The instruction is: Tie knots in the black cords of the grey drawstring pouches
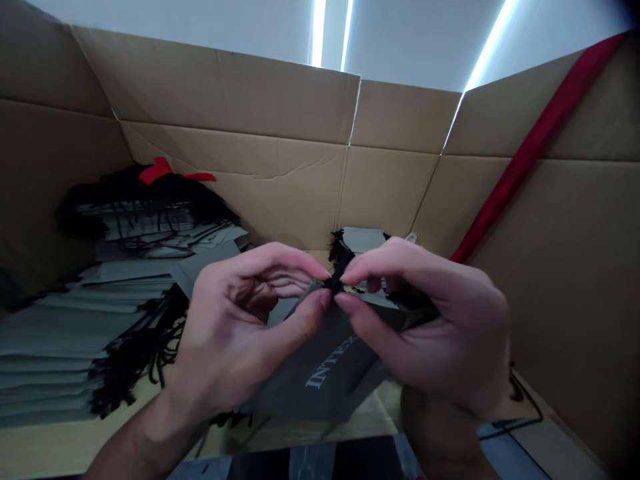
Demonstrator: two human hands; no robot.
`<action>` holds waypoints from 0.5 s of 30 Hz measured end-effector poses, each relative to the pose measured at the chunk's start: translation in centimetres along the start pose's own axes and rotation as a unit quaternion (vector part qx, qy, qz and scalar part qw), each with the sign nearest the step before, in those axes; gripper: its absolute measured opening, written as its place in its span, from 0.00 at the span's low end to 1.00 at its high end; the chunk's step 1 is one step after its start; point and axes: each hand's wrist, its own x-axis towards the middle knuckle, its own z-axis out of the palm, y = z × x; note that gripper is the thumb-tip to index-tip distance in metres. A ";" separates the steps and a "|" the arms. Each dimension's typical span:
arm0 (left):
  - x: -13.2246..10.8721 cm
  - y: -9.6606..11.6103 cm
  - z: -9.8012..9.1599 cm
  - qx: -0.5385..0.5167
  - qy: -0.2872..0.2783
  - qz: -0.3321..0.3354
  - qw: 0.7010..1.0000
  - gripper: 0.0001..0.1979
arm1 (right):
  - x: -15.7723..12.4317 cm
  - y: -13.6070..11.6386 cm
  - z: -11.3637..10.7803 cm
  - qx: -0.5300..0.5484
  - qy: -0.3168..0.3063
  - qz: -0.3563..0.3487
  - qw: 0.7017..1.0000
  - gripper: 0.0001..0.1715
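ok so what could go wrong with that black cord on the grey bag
The left hand and right hand pinch the black cord at one small spot, so it could slip. The grey bag is pressed under both hands and may crease. Dangling cords on the stacked bags could snag.

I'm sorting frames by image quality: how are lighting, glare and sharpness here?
Head view: ceiling light strips blow out above the cardboard walls; inside it is dim, so the black cord pinched between left hand and right hand loses detail; lettering on the grey bag is partly legible; edges bow from the wide lens.
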 end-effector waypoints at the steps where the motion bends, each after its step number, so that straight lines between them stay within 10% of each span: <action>1: 0.0 0.0 0.1 0.003 0.001 0.008 1.000 0.16 | 0.0 0.0 0.3 -0.001 0.003 0.000 1.000 0.12; 15: 0.5 0.3 -0.9 0.144 -0.044 0.188 0.970 0.11 | 0.0 0.9 1.6 0.038 0.023 0.066 0.997 0.16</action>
